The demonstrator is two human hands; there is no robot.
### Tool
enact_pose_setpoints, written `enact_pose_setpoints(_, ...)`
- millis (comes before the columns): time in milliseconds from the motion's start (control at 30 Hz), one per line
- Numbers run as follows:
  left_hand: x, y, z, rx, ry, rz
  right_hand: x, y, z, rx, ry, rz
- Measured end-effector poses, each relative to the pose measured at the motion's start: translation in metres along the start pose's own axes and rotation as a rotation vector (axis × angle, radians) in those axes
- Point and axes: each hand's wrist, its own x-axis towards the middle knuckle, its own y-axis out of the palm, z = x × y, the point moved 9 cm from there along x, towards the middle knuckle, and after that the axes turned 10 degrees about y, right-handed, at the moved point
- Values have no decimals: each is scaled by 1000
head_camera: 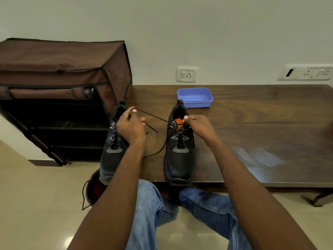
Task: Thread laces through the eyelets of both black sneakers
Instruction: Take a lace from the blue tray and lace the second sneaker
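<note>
Two black sneakers stand toes toward me on the dark wooden table (252,127). The left sneaker (110,159) overhangs the table's left front corner and is laced. The right sneaker (180,159) has an orange insole and laces through its lower eyelets. My left hand (130,127) pinches a dark lace (153,115) that runs taut across to the right sneaker's top. My right hand (198,126) grips the lace at that sneaker's upper eyelets. A loose lace end (158,150) curves down between the shoes.
A blue plastic tray (195,97) sits behind the right sneaker. A brown fabric shoe rack (63,83) stands left of the table. A drawstring bag (93,188) lies on the tiled floor by my knees. Wall sockets (187,74) are behind.
</note>
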Motion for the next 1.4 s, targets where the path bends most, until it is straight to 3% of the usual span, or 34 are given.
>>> enact_pose_setpoints(67,6,-19,14,-39,-108,-139,1,-1,-1,18,8,-5)
enact_pose_setpoints(133,6,-20,9,225,-36,-45,1,0,-1,17,17,-1)
enact_pose_setpoints(233,-21,28,-10,475,244,400,1,1,0,-17,5,-3)
enact_pose_setpoints(300,-50,65,-3,519,274,732,0,0,-1,-18,-3,2)
enact_pose_setpoints(367,-65,79,8,528,247,885,0,0,-1,-25,-22,-9)
enact_pose_setpoints(667,-21,45,22,466,131,536,2,-3,-1,-85,-65,-92)
enact_pose_setpoints(767,-17,41,24,496,123,510,0,-3,1,-115,-67,-108)
enact_pose_setpoints(867,-21,43,32,557,72,593,-3,-3,2,-118,-69,-110)
enact_pose_setpoints(1033,-30,48,24,655,177,722,-9,-1,0,-77,-46,-82)
enact_pose_setpoints(1167,-55,57,41,731,106,1040,-19,-14,-1,-48,-25,-235)
enact_pose_setpoints(1233,-60,57,46,762,81,1117,-24,-19,-3,-70,-4,-290)
enact_pose_setpoints(1400,-78,59,36,524,-139,1209,-39,6,-11,-94,130,-42)
